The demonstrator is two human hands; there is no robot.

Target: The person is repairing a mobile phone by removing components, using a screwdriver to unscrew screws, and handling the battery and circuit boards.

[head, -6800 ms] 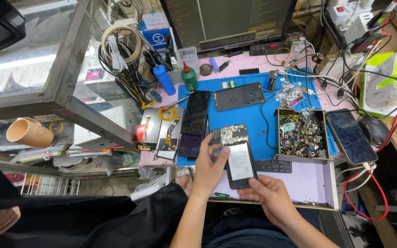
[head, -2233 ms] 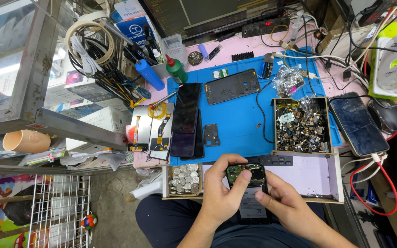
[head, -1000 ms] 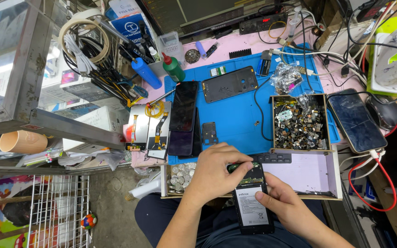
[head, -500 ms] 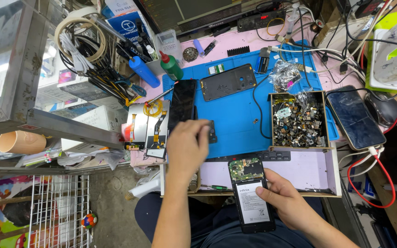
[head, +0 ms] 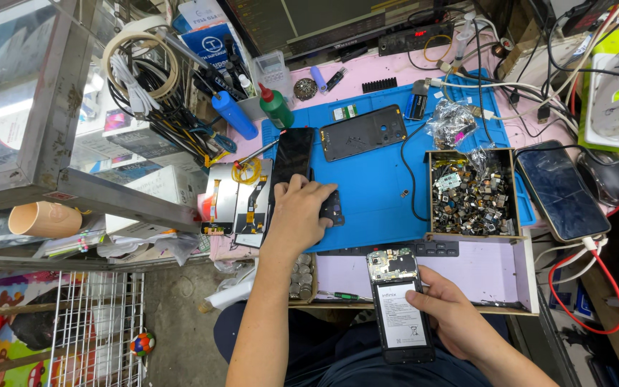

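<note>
Phone: an opened phone point(head: 399, 308) with its back off is low in the view, over the person's lap, just in front of the counter point(head: 467, 269) edge.
Inside the phone: a white battery fills the lower part, and a small green board with tiny parts sits at the top.
Right hand: the right hand point(head: 453, 315) holds the phone from the side, with the fingers point(head: 424, 304) curled on its edge and the thumb on the battery.
Left hand: the left hand point(head: 299, 215) lies flat on the blue mat point(head: 374, 179), palm down, with its fingers spread a little over a small dark part point(head: 332, 208). I cannot tell if it has hold of that part.
Near the left hand: a black phone screen point(head: 291, 161) touches the fingertips, and a dark back cover point(head: 363, 132) lies farther up the mat.
Other things: a box of tiny parts point(head: 473, 193) sits to the right, and a second phone point(head: 562, 190) lies beside it on a cable.
How it will handle: the phone looks light and stiff, but its open inside looks easy to break.
Where to hold: the long side edges seem safest, away from the green board.
</note>
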